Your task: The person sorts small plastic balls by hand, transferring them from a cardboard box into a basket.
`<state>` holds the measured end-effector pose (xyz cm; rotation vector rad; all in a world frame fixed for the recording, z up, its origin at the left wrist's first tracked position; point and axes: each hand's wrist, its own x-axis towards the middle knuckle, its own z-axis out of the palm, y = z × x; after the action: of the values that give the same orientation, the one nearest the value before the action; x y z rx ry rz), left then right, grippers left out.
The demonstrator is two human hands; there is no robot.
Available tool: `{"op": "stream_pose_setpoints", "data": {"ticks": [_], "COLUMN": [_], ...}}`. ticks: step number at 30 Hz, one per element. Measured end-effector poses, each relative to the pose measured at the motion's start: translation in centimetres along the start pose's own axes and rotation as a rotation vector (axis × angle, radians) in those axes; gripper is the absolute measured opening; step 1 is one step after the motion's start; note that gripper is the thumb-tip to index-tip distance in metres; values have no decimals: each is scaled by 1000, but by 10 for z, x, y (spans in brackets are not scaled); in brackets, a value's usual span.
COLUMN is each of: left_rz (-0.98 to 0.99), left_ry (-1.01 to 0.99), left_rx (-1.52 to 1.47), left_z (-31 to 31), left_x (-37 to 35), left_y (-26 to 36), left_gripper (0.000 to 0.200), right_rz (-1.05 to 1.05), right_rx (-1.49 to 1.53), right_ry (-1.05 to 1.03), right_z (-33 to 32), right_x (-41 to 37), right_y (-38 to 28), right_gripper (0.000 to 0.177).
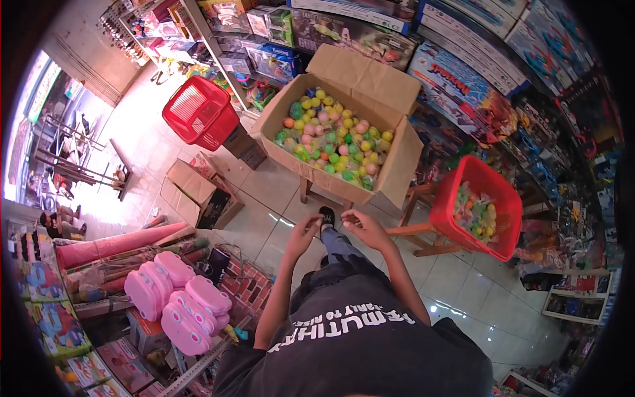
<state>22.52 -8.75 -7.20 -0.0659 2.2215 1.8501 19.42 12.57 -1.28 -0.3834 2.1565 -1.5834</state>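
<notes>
The person stood on the tiled floor with both hands raised close together in front of the waist. The left hand [305, 230] had its fingers curled, tips drawn toward the thumb. The right hand [362, 226] was bent the same way, and I could not tell whether either pinched anything. Just beyond them, an open cardboard box [399, 165] sat on a wooden stand, heaped with coloured plastic balls [334, 135]. To the right, a red basket [488, 177] of bagged balls rested tilted on a wooden stool [413, 231].
</notes>
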Motion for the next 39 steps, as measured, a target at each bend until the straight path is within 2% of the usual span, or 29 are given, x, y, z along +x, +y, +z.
{"op": "stream_pose_setpoints", "data": {"ticks": [2, 5, 9, 10, 12, 14, 16, 20, 22, 24, 25, 29, 31, 34, 36, 39], "left_rz": [134, 223, 186, 184, 313, 289, 347, 306, 231, 204, 182, 134, 59, 119, 145, 174], "left_ry": [120, 183, 121, 125, 196, 187, 296, 369, 291, 272, 256, 238, 221, 243, 267, 270], "left_rx": [-22, -3, 115, 119, 284, 317, 520, 706, 818, 897, 972, 854, 702, 615, 565, 435], "left_z": [-15, -37, -55, -59, -66, -77, -84, -95, -97, -99, -98, -100, -102, -106, -105, -107], "left_x": [30, 72, 127, 141, 174, 202, 228, 272, 288, 297, 302, 305, 307, 297, 286, 276], "left_y": [27, 77, 114, 114, 103, 93, 86, 63, 55, 48, 46, 48, 54, 69, 76, 77], "left_gripper": [22, 20, 20, 20, 19, 23, 34, 48, 55, 54, 54, 48, 40, 33, 31, 29], "right_rz": [-45, -82, -84, -54, -127, -157, -105, -128, -160, -7, -1, -9, 11, -32, 44, 171], "right_rx": [101, 120, 60, 78, 58, -27, -38, 1, -6, -89, -87, 27, 58, 190, 414, 528], "right_ry": [50, 88, 103, 95, 84, 37, -47, -15, 6, 3, 8, 84, 95, 88, 123, 95], "right_z": [-11, -28, -46, -48, -49, -46, -43, -33, -32, -31, -31, -25, -30, -32, -36, -41], "right_x": [25, 75, 139, 155, 189, 217, 243, 290, 307, 317, 321, 324, 326, 321, 315, 309], "right_y": [-25, -44, -31, -26, 0, 20, 21, 18, 18, 21, 26, 47, 49, 47, 37, 20], "right_gripper": [22, 21, 22, 22, 23, 24, 26, 28, 28, 26, 26, 26, 27, 29, 30, 34]}}
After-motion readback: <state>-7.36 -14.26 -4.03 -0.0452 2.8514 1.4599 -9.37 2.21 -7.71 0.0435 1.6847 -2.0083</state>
